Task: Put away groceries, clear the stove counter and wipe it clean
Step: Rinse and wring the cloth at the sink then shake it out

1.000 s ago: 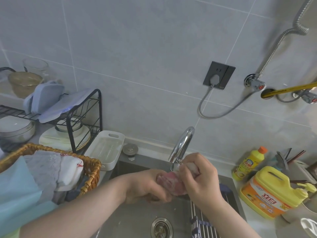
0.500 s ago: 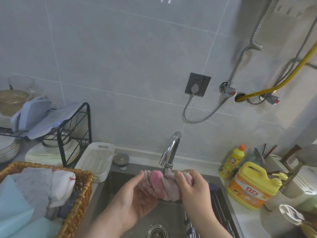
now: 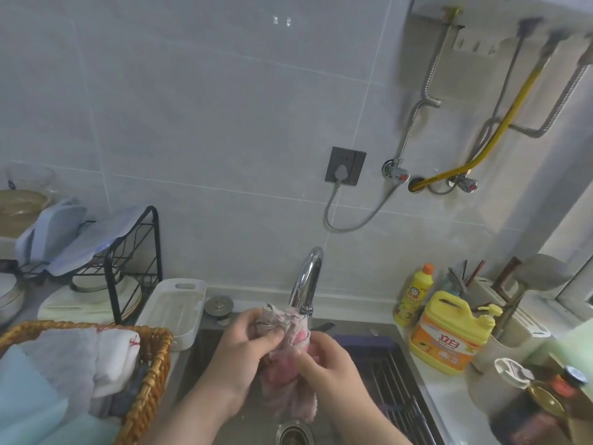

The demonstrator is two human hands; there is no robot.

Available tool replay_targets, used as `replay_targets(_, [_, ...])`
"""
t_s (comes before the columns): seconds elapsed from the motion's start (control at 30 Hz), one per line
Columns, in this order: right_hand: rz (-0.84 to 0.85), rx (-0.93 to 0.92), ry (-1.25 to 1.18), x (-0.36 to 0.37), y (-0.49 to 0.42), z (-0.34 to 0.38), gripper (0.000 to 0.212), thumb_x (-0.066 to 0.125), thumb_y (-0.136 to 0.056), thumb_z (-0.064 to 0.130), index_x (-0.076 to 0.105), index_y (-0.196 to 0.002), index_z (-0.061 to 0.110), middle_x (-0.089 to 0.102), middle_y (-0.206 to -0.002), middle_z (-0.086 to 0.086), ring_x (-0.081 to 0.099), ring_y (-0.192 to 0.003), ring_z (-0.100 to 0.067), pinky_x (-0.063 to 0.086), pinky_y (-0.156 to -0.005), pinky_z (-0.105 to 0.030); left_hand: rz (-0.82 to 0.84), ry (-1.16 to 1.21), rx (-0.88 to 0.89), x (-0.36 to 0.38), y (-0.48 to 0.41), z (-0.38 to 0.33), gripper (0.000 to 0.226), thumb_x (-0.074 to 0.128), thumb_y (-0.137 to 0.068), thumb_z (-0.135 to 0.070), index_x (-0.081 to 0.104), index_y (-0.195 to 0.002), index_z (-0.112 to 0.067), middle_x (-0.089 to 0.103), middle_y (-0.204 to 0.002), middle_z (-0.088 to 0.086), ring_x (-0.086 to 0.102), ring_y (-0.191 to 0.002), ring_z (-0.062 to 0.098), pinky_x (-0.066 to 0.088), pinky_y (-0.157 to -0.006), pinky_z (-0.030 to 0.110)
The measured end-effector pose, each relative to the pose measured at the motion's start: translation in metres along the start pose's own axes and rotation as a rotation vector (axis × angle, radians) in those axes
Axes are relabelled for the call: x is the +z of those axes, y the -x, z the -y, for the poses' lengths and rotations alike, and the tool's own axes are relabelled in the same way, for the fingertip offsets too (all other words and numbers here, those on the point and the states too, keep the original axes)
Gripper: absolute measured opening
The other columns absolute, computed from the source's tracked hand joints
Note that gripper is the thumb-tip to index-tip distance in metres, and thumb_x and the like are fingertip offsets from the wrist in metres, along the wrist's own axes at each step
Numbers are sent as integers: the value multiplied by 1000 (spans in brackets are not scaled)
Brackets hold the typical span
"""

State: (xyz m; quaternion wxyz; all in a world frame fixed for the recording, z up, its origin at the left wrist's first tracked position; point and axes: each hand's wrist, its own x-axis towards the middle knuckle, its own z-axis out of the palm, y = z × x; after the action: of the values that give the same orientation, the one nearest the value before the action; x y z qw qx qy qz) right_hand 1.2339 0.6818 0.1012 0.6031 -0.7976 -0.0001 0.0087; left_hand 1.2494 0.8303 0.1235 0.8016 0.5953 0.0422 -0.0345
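Observation:
A pink and white cloth hangs bunched under the chrome tap, over the steel sink. My left hand grips its upper left part with curled fingers. From the right, my right hand pinches the cloth's middle. The cloth's lower end dangles above the drain.
A wicker basket of cloths sits at the left, with a white tray and a black dish rack behind it. Right of the sink stand a yellow detergent jug, a small yellow bottle, jars and a knife block. A drying rack lies in the sink's right side.
The view has tilted upward. Both hands have shifted their grip, and the cloth now hangs lengthwise below the tap instead of being stretched sideways between them.

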Motion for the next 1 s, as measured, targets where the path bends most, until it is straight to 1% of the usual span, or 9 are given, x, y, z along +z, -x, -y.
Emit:
replay_targets(0.07, [24,24,-86,0,1,-2,21,74,-83,21,67,-102,16,75,-92,-1,72,-86,-14,56,-75,-26,59,-111,71,1,6,-3,21,63,-84,4,67,-93,-15,75,-87,2,70,-86,19,54,-70,23])
replay_targets(0.17, [78,93,-359,-7,3,-4,40,74,-74,18,62,-110,4,71,-102,-20,68,-98,-38,53,-90,-51,133,-112,66,-2,10,-6,26,59,-86,4,74,-89,-17,74,-92,9,69,-91,27,53,-82,38])
replay_targets(0.3, [79,86,-587,-16,8,-6,42,72,-69,1,56,-107,-8,67,-99,-30,66,-92,-43,55,-78,-47,120,111,-59,-2,8,-3,28,54,-82,13,72,-86,-8,71,-88,15,66,-80,26,50,-81,38])
replay_targets(0.43, [-78,-9,-331,-26,9,6,15,70,-80,9,68,-95,5,73,-92,-19,70,-89,-36,57,-81,-51,248,7,-133,0,10,-7,27,57,-54,1,60,-80,-5,63,-76,14,58,-70,23,48,-64,32])
replay_targets(0.57, [-172,-22,-202,-31,3,30,21,58,-94,19,70,-88,2,71,-89,-24,69,-89,-40,55,-82,-54,284,-70,-118,13,14,-17,6,63,-73,-11,58,-76,-10,61,-73,9,57,-66,18,50,-62,32])
replay_targets(0.67, [-223,-5,-249,-39,-1,46,28,51,-99,20,67,-86,0,69,-94,-27,66,-94,-43,53,-86,-58,133,-140,-66,18,6,-27,21,52,-84,0,56,-67,-11,62,-66,7,59,-64,19,51,-64,31])
replay_targets(0.8, [-324,-131,-182,-53,2,63,30,51,-99,20,73,-79,16,73,-78,-5,69,-77,-17,57,-64,-32,60,-404,-201,19,8,-35,22,51,-87,-12,59,-66,-11,58,-56,7,52,-46,16,38,-49,20])
replay_targets(0.87, [-343,-222,-89,-58,5,76,26,54,-97,20,73,-80,18,71,-78,-5,66,-73,-13,52,-61,-26,73,-551,-220,21,12,-35,23,51,-84,-19,56,-64,-10,52,-51,5,47,-43,18,36,-47,23])
replay_targets(1.0, [-373,-355,84,-75,2,100,36,54,-97,26,63,-72,2,62,-73,-15,52,-63,-14,45,-62,-34,-169,-1053,163,26,11,-43,41,48,-91,-38,60,-64,-10,63,-64,6,60,-64,23,42,-58,31])
